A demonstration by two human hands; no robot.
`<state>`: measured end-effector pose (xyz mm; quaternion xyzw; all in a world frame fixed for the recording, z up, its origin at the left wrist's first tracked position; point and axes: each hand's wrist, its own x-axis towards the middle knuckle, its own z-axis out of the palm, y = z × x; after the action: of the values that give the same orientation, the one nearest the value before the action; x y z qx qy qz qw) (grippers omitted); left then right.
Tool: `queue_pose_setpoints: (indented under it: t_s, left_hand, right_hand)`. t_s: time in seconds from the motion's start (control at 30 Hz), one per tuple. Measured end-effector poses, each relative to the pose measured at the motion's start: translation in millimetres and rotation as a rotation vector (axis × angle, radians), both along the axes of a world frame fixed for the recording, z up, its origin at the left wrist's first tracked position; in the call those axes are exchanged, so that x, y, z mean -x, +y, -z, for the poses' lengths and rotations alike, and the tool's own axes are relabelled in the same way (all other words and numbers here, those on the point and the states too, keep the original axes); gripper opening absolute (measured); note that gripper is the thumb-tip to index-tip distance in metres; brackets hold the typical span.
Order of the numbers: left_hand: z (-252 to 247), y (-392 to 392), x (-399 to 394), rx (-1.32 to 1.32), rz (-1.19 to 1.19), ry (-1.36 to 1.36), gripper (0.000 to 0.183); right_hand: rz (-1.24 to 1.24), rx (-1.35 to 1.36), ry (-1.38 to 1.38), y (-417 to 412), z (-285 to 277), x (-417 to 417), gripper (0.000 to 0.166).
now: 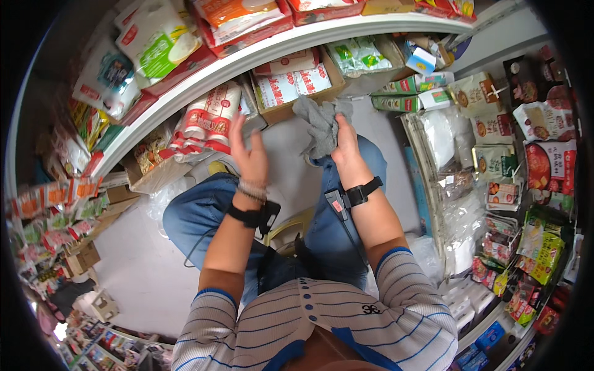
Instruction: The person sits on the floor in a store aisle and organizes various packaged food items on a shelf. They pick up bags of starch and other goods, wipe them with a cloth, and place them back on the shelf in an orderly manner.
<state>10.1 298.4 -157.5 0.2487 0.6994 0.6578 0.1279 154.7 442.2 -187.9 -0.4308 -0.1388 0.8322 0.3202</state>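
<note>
A crumpled grey cloth (pixel 320 125) hangs from my right hand (pixel 345 141), its fingers closed around the right side of it. The cloth is over the floor, just in front of an open cardboard box (pixel 304 97) of red-and-white packets. My left hand (pixel 249 153) is raised with fingers apart and holds nothing. Beyond it, plastic-wrapped sleeves of red-and-white paper cups (pixel 213 111) lie on the low shelf level. Whether my left fingertips touch the wrapping I cannot tell.
A white shelf edge (pixel 297 35) curves across above the boxes. Green-and-white cartons (pixel 403 95) stand at the right, near a plastic-covered box (pixel 427 185). Hanging food pouches (pixel 494 130) line the right side. A yellow stool (pixel 290 225) shows between my knees.
</note>
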Motion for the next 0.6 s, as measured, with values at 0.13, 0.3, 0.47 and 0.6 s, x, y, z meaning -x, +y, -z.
queue_pose_setpoints:
  t_s: [0.13,0.3,0.47,0.6]
  left_hand:
    - [13.2,90.3,38.8,0.199,0.199,0.038,0.044]
    - [67.2,181.6,114.7,0.477,0.307,0.131,0.038]
    - [129.3,212.8,172.1,0.81,0.172,0.825,0.05]
    - [141.4,228.4,169.5,0.636,0.163,0.615,0.053]
  right_hand:
    - [-0.001,-0.002,0.037,0.5,-16.2,4.2,0.035]
    - [0.099,0.029,-0.056,11.7,-36.9,6.5,0.037]
    - [0.07,0.017,0.068,8.2,-47.6,13.1,0.038]
    - [0.067,0.006,0.105,6.4,-54.0,17.2,0.036]
